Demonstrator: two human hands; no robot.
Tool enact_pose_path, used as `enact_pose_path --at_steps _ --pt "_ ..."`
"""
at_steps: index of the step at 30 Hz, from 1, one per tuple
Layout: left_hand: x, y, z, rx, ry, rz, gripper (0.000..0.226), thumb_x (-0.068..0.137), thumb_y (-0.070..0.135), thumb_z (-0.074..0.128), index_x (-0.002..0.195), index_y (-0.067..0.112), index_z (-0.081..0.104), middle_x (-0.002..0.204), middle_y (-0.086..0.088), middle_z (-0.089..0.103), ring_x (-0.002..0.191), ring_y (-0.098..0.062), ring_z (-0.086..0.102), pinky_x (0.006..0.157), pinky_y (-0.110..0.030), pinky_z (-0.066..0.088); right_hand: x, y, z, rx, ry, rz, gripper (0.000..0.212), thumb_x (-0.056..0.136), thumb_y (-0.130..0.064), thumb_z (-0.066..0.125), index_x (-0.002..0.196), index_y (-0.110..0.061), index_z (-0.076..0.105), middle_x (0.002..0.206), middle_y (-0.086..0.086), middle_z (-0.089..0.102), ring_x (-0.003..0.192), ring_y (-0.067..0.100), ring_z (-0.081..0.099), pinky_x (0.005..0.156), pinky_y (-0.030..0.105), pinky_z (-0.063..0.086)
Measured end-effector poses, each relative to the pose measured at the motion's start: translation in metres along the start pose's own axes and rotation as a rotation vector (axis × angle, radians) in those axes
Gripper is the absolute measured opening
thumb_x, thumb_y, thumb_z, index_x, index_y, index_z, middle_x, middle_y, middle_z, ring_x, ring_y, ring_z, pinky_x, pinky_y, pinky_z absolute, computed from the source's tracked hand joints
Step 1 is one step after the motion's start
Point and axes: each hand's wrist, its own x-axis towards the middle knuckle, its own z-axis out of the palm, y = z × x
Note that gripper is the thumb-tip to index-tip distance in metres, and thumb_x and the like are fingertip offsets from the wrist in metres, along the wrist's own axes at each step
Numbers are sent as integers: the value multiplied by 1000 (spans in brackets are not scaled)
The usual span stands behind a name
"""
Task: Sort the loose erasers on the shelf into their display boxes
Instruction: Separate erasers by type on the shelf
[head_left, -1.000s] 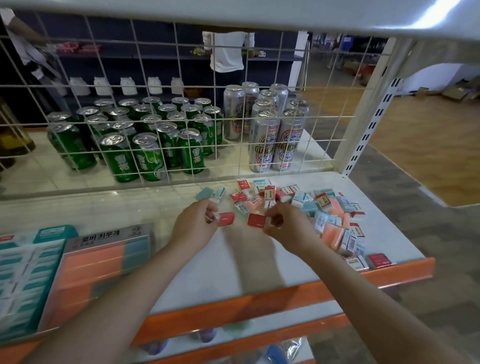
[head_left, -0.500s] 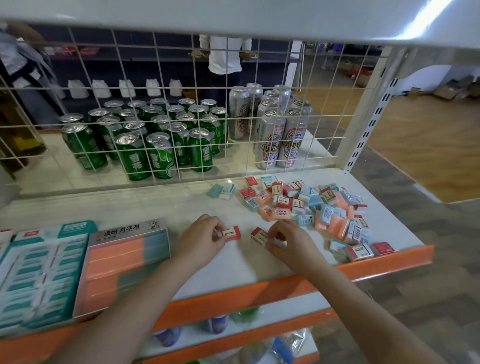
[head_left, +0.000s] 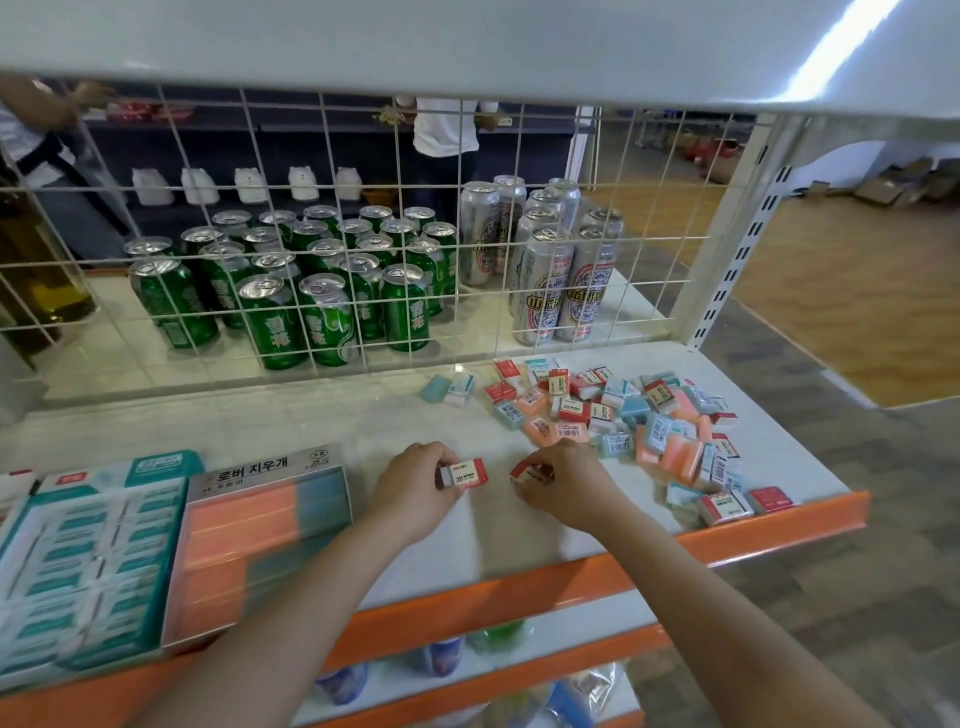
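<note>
Red eraser (head_left: 464, 473) pinched in left hand (head_left: 415, 486) (fingers curled)

The white shelf board (head_left: 311, 421) looks smooth and faintly glossy, with an orange painted front lip (head_left: 519, 592). Behind it, a white coated wire grid (head_left: 395, 249) fronts shiny metal green cans (head_left: 270, 322). The small paper-sleeved red erasers (head_left: 574, 410) look matt; printed cardboard display boxes (head_left: 254, 540) sit alongside.

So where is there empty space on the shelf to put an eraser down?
Bare white shelf lies between the wire grid and the display boxes, and in front of the hands near the orange edge. The right side is crowded with the eraser pile.
</note>
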Motion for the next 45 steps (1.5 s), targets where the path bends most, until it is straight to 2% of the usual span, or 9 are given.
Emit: enact_pose_path --at_steps 7,9,13,16,20,26,29,35,45 --pt "-1 -3 -5 -21 38 17 20 82 11 64 95 22 53 100 1 53 80 -13 49 61 -20 36 3 -10 -3 43 -30 13 26 80 -18 65 105 -12 62 105 4 57 91 19 53 71 24 41" --pt "0 -4 -7 -29 44 11 20 83 10 63 97 21 54 101 0 53 81 -13 49 63 -21 35 1 -11 -3 81 -34 20 28 79 -17 67 106 -13 60 95 -2 55 87 17 51 65 23 39" --pt "-1 -3 -9 4 28 -6 26 86 10 59 111 16 60 113 -3 54 100 -18 55 77 -21 38 0 -10 -3 35 -45 7 37 78 -19 69 115 -16 59 105 0 46 97 22 53 70 21 38" --pt "-3 -4 -11 -4 35 -8 25 86 11 59 110 16 61 112 -2 55 101 -17 55 74 -18 34 -1 -12 -5 135 -10 -17 19 78 -12 68 95 -14 59 90 1 52 75 16 50 52 16 34" --pt "-5 -4 -14 -92 49 -41 19 84 13 63 103 16 62 105 -1 60 90 -14 55 74 -21 39 -1 -12 -11 237 106 -29 18 80 -14 69 87 -17 52 80 -6 54 65 4 46 54 11 34" --pt "-9 -5 -21 -245 71 -62 15 83 11 66 98 11 62 91 0 58 80 -13 55 62 -16 40 -8 -18 -23 699 156 15 22 87 2 54 96 -17 60 75 1 54 70 18 57 72 29 52" --pt "-11 -3 -28 -482 68 -103 17 83 0 63 100 3 64 90 -7 63 79 -18 59 75 -23 49 -15 -20 -27 882 159 19 25 85 7 56 86 -17 63 79 8 59 70 17 57 68 21 53" --pt "-24 2 -35 -731 15 -123 23 85 -12 56 104 -1 61 80 -3 62 54 3 62 53 -8 48 -27 -17 -24 870 142 33 17 81 6 64 92 -7 64 69 3 64 62 10 58 59 13 48" --pt "-39 7 -34 -609 29 -104 23 85 -10 56 106 -3 63 79 0 60 69 -8 57 59 -9 50 -39 -16 -19 810 120 9 17 81 9 62 95 0 63 72 0 67 54 -6 59 57 8 47"
